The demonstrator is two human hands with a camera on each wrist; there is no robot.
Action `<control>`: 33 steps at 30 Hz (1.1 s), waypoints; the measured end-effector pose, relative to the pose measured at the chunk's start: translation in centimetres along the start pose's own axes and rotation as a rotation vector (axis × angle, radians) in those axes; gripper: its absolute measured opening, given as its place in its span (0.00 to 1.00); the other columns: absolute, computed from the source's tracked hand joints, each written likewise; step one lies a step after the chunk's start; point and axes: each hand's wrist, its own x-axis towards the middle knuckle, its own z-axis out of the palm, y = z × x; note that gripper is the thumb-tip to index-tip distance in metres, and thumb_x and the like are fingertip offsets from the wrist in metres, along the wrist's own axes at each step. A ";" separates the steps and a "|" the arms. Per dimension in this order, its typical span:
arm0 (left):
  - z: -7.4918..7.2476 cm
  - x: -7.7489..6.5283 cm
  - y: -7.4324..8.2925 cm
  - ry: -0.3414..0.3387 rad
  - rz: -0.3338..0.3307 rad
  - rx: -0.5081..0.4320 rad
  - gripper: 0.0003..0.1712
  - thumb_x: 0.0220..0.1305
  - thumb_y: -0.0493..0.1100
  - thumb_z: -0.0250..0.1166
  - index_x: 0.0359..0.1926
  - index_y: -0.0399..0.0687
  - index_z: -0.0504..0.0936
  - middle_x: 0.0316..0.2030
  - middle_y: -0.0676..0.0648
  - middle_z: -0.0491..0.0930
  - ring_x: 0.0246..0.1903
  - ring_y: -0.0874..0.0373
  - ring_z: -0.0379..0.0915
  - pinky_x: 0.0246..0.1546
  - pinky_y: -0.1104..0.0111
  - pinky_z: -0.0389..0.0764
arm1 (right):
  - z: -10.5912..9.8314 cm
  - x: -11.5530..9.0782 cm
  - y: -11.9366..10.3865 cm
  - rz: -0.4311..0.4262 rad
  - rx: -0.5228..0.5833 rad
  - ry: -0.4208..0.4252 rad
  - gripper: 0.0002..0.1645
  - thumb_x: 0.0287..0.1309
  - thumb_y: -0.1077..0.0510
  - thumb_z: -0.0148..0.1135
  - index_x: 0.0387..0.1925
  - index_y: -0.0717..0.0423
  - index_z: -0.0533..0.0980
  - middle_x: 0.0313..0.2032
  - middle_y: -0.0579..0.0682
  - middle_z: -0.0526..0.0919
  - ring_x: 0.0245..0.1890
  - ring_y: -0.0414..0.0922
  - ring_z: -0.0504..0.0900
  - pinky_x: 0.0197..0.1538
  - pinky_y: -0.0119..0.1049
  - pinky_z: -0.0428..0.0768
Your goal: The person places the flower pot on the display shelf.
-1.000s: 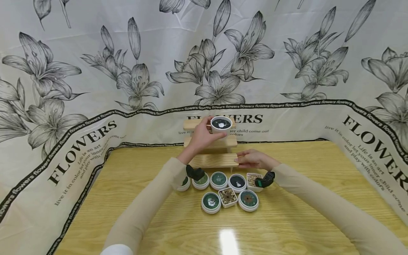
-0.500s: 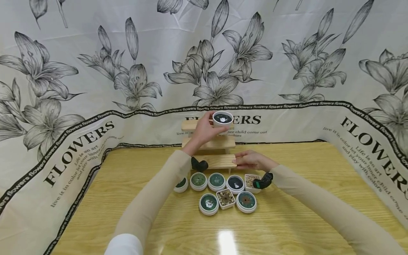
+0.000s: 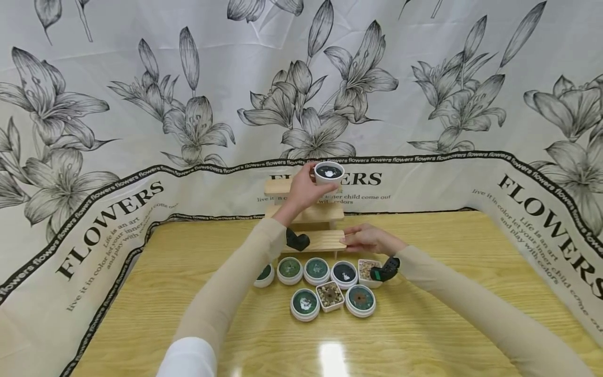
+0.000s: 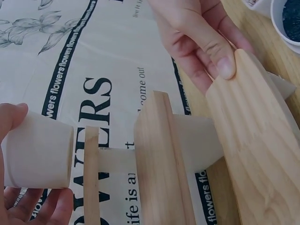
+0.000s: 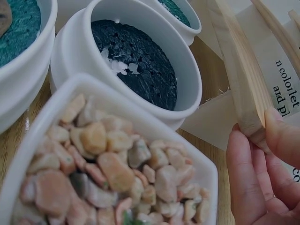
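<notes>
My left hand [image 3: 303, 189] grips a small white pot [image 3: 329, 172] with dark filling and a white patch on top. The pot is upright over the right part of the top board of a three-tier wooden stand [image 3: 325, 240]. In the left wrist view a narrow gap separates the pot's base [image 4: 70, 154] from the top board [image 4: 91, 178]. At the stand's bottom tier, my right hand [image 3: 372, 239] pinches the right end of the board, thumb on top and fingers beneath. The right wrist view shows this pinch on the board's end [image 5: 253, 122] closely.
In front of the stand, several round white pots [image 3: 317, 269] with green or dark filling stand close together on the wood-grain table [image 3: 226, 335]. Among them are two square pots, one with pebbles [image 3: 330, 295], another with pinkish stones [image 5: 108, 173]. A floral cloth [image 3: 424, 188] hangs behind.
My left hand has lifted the pot a little higher above the top board and shifted it slightly right relative to the stand. The right hand keeps its hold on the bottom board.
</notes>
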 end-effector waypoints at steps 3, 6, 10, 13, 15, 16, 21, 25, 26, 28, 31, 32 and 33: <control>0.3 0.3 0.2 0.013 -0.018 -0.020 0.43 0.49 0.47 0.75 0.64 0.42 0.65 0.52 0.44 0.75 0.49 0.52 0.75 0.47 0.68 0.81 | 0.0 0.1 0.1 -0.006 0.000 0.002 0.35 0.66 0.65 0.53 0.69 0.75 0.53 0.42 0.54 0.79 0.36 0.38 0.83 0.48 0.31 0.83; 0.4 0.6 0.3 0.021 -0.033 -0.028 0.43 0.51 0.47 0.74 0.65 0.41 0.64 0.53 0.43 0.73 0.50 0.50 0.75 0.49 0.66 0.81 | 0.0 0.3 0.1 -0.011 0.005 -0.006 0.34 0.66 0.65 0.53 0.68 0.74 0.54 0.40 0.52 0.81 0.35 0.37 0.83 0.46 0.30 0.84; 0.6 0.9 0.1 0.024 -0.040 -0.025 0.43 0.53 0.47 0.73 0.66 0.41 0.63 0.54 0.42 0.73 0.51 0.50 0.74 0.50 0.65 0.81 | 0.0 0.3 0.1 -0.009 0.010 -0.011 0.34 0.66 0.65 0.53 0.68 0.74 0.54 0.39 0.51 0.82 0.36 0.38 0.84 0.46 0.30 0.84; 0.8 1.0 0.0 0.027 -0.049 -0.021 0.44 0.53 0.47 0.73 0.67 0.42 0.62 0.55 0.42 0.73 0.52 0.50 0.74 0.50 0.66 0.81 | 0.0 0.2 0.1 -0.005 0.020 -0.010 0.35 0.66 0.65 0.53 0.68 0.74 0.54 0.38 0.51 0.82 0.36 0.38 0.84 0.46 0.30 0.84; 0.9 1.0 -0.1 0.032 -0.062 -0.025 0.44 0.52 0.47 0.73 0.67 0.42 0.62 0.56 0.42 0.73 0.53 0.50 0.74 0.50 0.66 0.81 | 0.0 0.2 0.0 -0.008 0.022 -0.014 0.35 0.66 0.66 0.53 0.68 0.75 0.54 0.39 0.51 0.82 0.36 0.38 0.84 0.46 0.29 0.84; 0.9 1.0 -0.1 0.036 -0.069 -0.028 0.44 0.52 0.47 0.73 0.67 0.43 0.62 0.56 0.42 0.73 0.53 0.50 0.74 0.50 0.65 0.81 | 0.0 0.2 0.0 -0.006 0.025 -0.013 0.34 0.66 0.66 0.53 0.68 0.74 0.54 0.38 0.51 0.82 0.36 0.38 0.84 0.45 0.29 0.84; 0.9 0.9 -0.2 0.054 -0.081 -0.045 0.44 0.51 0.48 0.74 0.66 0.43 0.64 0.55 0.42 0.73 0.52 0.51 0.74 0.50 0.66 0.81 | 0.1 0.2 0.0 0.002 0.027 -0.008 0.34 0.66 0.65 0.53 0.68 0.74 0.54 0.37 0.51 0.81 0.35 0.38 0.84 0.42 0.27 0.84; 1.0 0.8 0.0 0.065 -0.070 -0.044 0.43 0.50 0.48 0.74 0.65 0.42 0.65 0.53 0.43 0.74 0.49 0.53 0.74 0.47 0.70 0.81 | -0.1 0.3 0.1 0.001 0.024 -0.007 0.34 0.66 0.65 0.53 0.68 0.74 0.54 0.37 0.50 0.82 0.35 0.38 0.84 0.42 0.27 0.84; 1.0 0.8 -0.1 0.069 -0.069 -0.043 0.43 0.50 0.48 0.74 0.65 0.42 0.65 0.53 0.43 0.74 0.49 0.54 0.74 0.46 0.70 0.80 | -0.1 0.3 0.1 -0.002 0.026 -0.007 0.34 0.66 0.66 0.53 0.68 0.74 0.54 0.37 0.50 0.82 0.35 0.38 0.84 0.43 0.27 0.84; 1.0 0.8 -0.1 0.074 -0.074 -0.041 0.43 0.50 0.47 0.74 0.65 0.42 0.64 0.53 0.43 0.75 0.49 0.53 0.74 0.46 0.69 0.81 | -0.1 0.3 0.2 -0.010 0.024 -0.011 0.34 0.66 0.66 0.53 0.68 0.75 0.54 0.38 0.51 0.82 0.36 0.38 0.84 0.43 0.28 0.84; 1.1 0.9 -0.3 0.077 -0.080 -0.046 0.44 0.50 0.47 0.74 0.66 0.42 0.64 0.54 0.42 0.75 0.50 0.52 0.74 0.49 0.66 0.81 | 0.0 0.4 0.2 -0.012 0.028 -0.006 0.34 0.65 0.66 0.53 0.68 0.74 0.55 0.38 0.51 0.82 0.36 0.39 0.84 0.43 0.27 0.84; 1.1 0.9 -0.3 0.078 -0.081 -0.047 0.45 0.50 0.47 0.74 0.66 0.42 0.63 0.54 0.42 0.75 0.51 0.52 0.74 0.50 0.66 0.81 | 0.0 0.4 0.2 -0.016 0.026 -0.010 0.34 0.65 0.66 0.53 0.68 0.75 0.54 0.38 0.52 0.82 0.36 0.39 0.84 0.43 0.27 0.84; 1.1 1.0 -0.4 0.077 -0.080 -0.047 0.45 0.50 0.47 0.74 0.66 0.42 0.63 0.54 0.42 0.75 0.51 0.51 0.74 0.50 0.65 0.81 | 0.0 0.4 0.2 -0.014 0.025 -0.010 0.34 0.66 0.66 0.53 0.68 0.75 0.55 0.38 0.51 0.81 0.36 0.39 0.84 0.43 0.27 0.84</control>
